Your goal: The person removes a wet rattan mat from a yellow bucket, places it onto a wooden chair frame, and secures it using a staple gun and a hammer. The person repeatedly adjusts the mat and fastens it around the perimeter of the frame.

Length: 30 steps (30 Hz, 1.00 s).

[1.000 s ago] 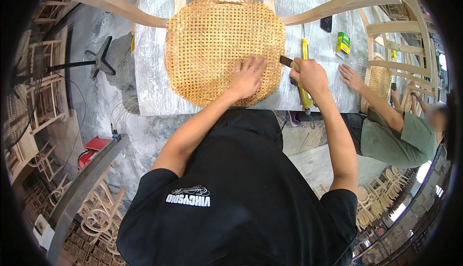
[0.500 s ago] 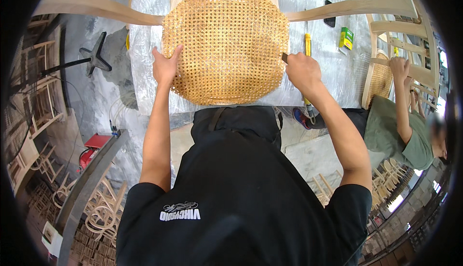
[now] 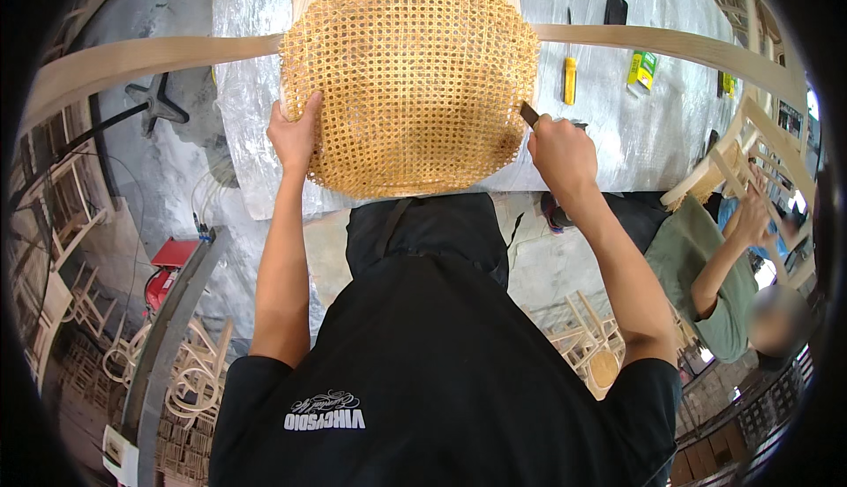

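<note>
A rounded panel of woven cane (image 3: 406,81) covers the seat of a pale wooden chair, its trimmed edge ragged and frayed. At the panel's left edge my left hand (image 3: 293,138) grips the rim, thumb on top and fingers partly hidden beside it. My right hand (image 3: 565,156) is closed round a tool with a short, flat, dark blade (image 3: 529,115); its handle is hidden in my fist. The blade tip points up and left, close to or touching the cane's right edge. Curved wooden chair parts (image 3: 653,39) reach out to both sides.
Clear plastic sheeting (image 3: 609,134) covers the work surface. Right of the seat lie a yellow-handled, thin-shafted tool (image 3: 569,79), a green-and-yellow box (image 3: 642,72) and a black object (image 3: 616,9). A co-worker in green (image 3: 728,310) handles another chair at far right.
My right hand and the blade have shifted slightly down and right along the cane's edge. My left hand keeps its hold. The co-worker's hands and chair have moved; the whole view has shifted.
</note>
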### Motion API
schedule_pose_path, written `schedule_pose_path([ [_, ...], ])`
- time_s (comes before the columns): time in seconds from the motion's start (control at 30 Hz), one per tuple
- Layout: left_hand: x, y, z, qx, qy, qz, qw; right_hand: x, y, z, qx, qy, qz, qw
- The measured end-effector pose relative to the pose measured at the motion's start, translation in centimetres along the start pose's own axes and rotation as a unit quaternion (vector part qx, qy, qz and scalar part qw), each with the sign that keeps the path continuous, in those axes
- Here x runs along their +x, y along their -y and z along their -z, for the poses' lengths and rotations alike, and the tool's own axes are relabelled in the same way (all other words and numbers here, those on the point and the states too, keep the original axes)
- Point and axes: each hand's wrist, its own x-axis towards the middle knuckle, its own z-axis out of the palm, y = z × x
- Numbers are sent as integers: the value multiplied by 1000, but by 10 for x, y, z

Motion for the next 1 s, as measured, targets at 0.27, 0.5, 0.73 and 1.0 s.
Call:
schedule_pose_path([
  [0.27, -1, -1, 0, -7, 2, -5, 1000, -1, -1, 7, 10, -31, 4, 999],
  [0.5, -7, -12, 4, 134, -39, -51, 989, -12, -24, 10, 90, -78, -5, 993],
  [0.73, -60, -20, -34, 222, 46, -378, 898, -43, -64, -106, 305, -226, -170, 909],
  [1.0, -118, -78, -160, 273, 235, -465, 809, -14, -17, -145, 167, -222, -192, 941],
])
